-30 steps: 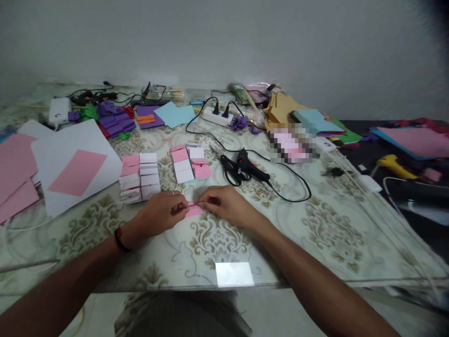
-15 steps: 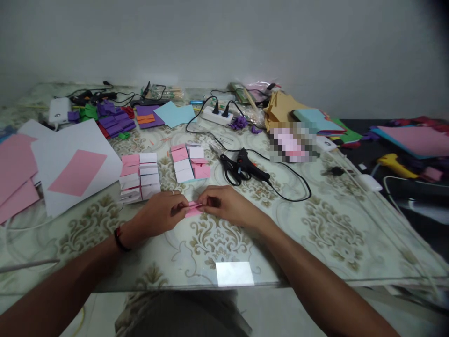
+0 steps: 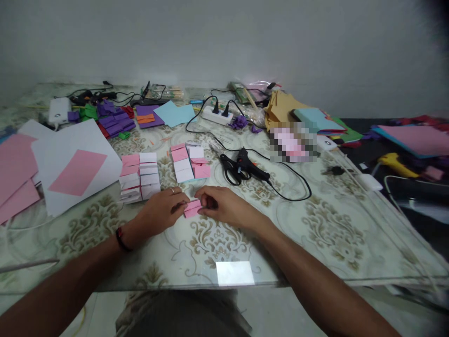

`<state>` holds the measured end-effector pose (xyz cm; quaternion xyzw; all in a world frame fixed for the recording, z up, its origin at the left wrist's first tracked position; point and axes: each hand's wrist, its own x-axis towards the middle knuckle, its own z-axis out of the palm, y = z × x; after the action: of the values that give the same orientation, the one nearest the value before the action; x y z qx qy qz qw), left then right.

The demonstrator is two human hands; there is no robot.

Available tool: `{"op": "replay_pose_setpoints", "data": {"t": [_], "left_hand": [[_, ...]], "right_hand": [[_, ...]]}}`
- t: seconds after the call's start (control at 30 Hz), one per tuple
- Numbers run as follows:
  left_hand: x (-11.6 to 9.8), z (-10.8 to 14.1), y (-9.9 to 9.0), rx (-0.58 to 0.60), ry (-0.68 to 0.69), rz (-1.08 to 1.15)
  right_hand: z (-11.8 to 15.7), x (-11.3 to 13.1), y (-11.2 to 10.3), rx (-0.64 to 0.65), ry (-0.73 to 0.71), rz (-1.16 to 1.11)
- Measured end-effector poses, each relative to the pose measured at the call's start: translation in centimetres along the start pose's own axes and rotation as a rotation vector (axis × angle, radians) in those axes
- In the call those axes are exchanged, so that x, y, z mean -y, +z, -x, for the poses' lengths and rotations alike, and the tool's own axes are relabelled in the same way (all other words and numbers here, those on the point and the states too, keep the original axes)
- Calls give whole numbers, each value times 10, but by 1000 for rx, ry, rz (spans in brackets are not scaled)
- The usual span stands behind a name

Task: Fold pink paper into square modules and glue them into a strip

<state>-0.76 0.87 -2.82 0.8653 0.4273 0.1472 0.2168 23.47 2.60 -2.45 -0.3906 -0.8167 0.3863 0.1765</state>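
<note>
A small folded piece of pink paper lies on the patterned tabletop between my hands. My left hand pinches its left edge, fingers closed. At the right edge, the thumb and fingers of my right hand are closed on the paper too. A crease or flap runs across its upper part. Just beyond my left hand are folded pink and white paper pieces in two columns. Another group of folded pink and white papers sits on a light blue sheet farther ahead.
Black-handled scissors and a black glue gun with a trailing cord lie ahead of my right hand. Behind them is a white power strip. White sheets with pink paper cover the left side. Purple folded strips are piled farther back.
The pink paper's raised flap now lies flatter, and more of its face shows. My fingers have shifted slightly outward toward its edges. Other things stay in place.
</note>
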Motion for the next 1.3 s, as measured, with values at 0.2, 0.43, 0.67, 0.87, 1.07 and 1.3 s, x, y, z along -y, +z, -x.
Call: {"op": "replay_pose_setpoints", "data": {"t": [0.2,0.43,0.67,0.87,1.07,1.3], "left_hand": [[-4,1,2,-48,48,-32],[-6,5,8,-40,-56,16],[-14,3,0,-62,-172,211],[-19,1,-5,-189,-146,252],[-17,0,-7,-36,-178,361],[-20,2,-16,53,-242,414]], "right_hand": [[0,1,1,-21,-1,55],[2,5,5,-68,-5,157],[2,5,9,-104,-50,129],[1,11,5,-119,53,-175],[2,15,5,-146,17,-228],[4,19,4,-168,-12,-246]]}}
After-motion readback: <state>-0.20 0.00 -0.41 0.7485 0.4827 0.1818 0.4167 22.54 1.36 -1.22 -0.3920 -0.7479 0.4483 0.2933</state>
